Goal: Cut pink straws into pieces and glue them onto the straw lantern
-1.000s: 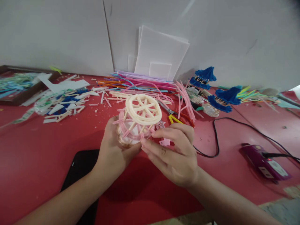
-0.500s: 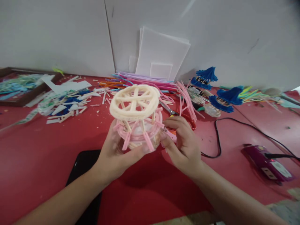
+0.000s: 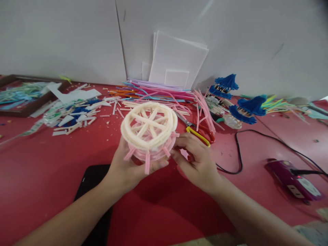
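Observation:
A small round craft model (image 3: 149, 130) is held above the red table (image 3: 46, 160). It has a cream pipe-cleaner wheel on top with crossed stick spokes, and a pink pipe-cleaner ring below with pink ends sticking out. My left hand (image 3: 125, 167) cups the model from underneath, fingers closed round its base. My right hand (image 3: 197, 160) rests at the model's right side, fingertips pinched against the pink rim; whether they hold anything small there is hidden.
Coloured pipe cleaners (image 3: 159, 94) and white foam sheets (image 3: 179, 61) lie at the back wall. Cut stick scraps (image 3: 74, 114) litter the left. Yellow-handled pliers (image 3: 198, 135), blue tassel models (image 3: 243, 106), a purple glue gun (image 3: 292, 177) with black cord (image 3: 238, 147), and a black phone (image 3: 89, 184) surround my hands.
My left hand lifted the model off the table, then tilted it so the cream wheel faces me. My right hand shifted from the front to the model's right rim.

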The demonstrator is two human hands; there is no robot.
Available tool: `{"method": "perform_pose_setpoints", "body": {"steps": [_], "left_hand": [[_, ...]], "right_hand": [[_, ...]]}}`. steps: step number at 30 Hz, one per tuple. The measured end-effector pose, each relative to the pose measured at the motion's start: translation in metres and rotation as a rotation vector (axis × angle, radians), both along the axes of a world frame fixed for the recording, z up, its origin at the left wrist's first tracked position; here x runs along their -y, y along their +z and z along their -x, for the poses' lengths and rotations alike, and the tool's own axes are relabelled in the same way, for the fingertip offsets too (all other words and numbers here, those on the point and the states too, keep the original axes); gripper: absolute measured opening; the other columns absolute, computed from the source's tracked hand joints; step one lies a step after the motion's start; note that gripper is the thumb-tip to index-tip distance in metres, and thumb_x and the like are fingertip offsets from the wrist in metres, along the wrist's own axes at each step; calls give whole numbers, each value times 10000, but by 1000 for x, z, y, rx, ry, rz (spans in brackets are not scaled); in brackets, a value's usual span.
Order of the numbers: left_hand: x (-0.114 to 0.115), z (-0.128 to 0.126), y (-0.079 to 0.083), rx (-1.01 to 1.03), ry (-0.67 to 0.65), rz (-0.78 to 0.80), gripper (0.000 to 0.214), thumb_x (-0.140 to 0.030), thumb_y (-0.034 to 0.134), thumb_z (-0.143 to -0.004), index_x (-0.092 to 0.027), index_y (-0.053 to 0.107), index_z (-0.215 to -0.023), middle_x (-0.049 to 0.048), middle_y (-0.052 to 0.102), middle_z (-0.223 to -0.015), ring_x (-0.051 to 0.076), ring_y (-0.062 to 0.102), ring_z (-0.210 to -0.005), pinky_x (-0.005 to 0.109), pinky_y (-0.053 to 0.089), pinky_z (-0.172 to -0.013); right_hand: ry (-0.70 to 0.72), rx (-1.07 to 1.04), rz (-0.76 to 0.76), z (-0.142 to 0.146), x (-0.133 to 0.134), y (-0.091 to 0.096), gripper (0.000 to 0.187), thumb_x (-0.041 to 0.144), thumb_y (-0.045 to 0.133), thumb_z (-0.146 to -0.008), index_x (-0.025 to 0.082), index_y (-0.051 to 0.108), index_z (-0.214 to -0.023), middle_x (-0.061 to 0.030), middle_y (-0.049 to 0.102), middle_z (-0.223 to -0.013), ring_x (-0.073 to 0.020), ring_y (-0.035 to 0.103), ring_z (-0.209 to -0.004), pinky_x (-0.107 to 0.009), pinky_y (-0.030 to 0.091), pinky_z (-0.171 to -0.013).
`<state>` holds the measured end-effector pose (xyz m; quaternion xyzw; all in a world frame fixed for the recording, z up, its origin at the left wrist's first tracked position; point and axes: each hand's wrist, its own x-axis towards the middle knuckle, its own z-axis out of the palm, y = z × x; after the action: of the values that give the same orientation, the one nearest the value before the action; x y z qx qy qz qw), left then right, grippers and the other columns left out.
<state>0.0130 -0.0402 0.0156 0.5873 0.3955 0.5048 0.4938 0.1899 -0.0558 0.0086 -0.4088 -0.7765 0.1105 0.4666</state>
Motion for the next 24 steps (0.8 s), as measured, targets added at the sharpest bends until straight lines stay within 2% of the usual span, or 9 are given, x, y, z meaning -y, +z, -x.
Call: {"method": "perform_pose_setpoints", "body": {"steps": [4,7,11,14,16,18,21,24], "left_hand": [[-7,-2,-4,117,109,36,570,-153,828,-574,-233,507,-1039,90,696,-1158,287,674,-1079,426,580,-905],[-11,0,-10,168,229,62,560,-164,825,-587,-250,475,-1016,72,690,-1170,276,680,-1072,418,596,-883],[-12,0,-10,200,220,43,616,-153,835,-575,-243,483,-1072,55,710,-1125,262,711,-990,447,614,-834],[-11,-2,-6,152,174,-2,620,-147,845,-552,-217,524,-1078,67,732,-1057,266,732,-904,474,619,-806],[-11,-2,-7,128,167,-26,638,-150,857,-523,-203,554,-1081,87,731,-1054,292,727,-921,481,622,-793],[-11,-1,-10,131,189,-30,651,-156,861,-508,-206,575,-1090,89,723,-1075,300,714,-964,483,607,-834],[-12,1,-15,140,204,-45,707,-161,864,-493,-235,582,-1137,71,706,-1126,302,678,-1054,497,560,-920],[-11,2,-12,128,199,-48,760,-176,870,-489,-254,572,-1183,69,706,-1134,318,659,-1089,523,541,-935]], "right_hand": [[-184,259,113,-23,-9,3,328,149,524,-853,164,490,-1179,-143,582,-1135,-246,584,-1021,-421,503,-857],[-256,476,198,-47,-8,6,414,113,487,-782,107,495,-1196,-180,562,-1167,-305,533,-1114,-480,456,-940],[-271,847,408,-61,2,6,431,138,509,-716,80,584,-1136,-182,610,-1085,-336,564,-1015,-501,463,-900],[-277,953,500,-55,5,1,449,109,477,-717,91,596,-1150,-186,629,-1134,-335,584,-1047,-474,465,-901],[-318,928,544,-48,3,0,471,91,469,-708,90,577,-1167,-188,645,-1142,-324,612,-1031,-438,483,-863],[-409,840,555,-45,1,0,476,102,486,-695,97,560,-1165,-177,675,-1083,-310,650,-933,-397,504,-754],[-504,564,398,-50,0,3,370,172,516,-712,148,568,-1077,-110,700,-884,-253,650,-716,-335,472,-595],[-404,159,201,-57,6,1,222,224,528,-755,217,582,-970,-23,650,-712,-184,593,-586,-290,447,-531]]}}
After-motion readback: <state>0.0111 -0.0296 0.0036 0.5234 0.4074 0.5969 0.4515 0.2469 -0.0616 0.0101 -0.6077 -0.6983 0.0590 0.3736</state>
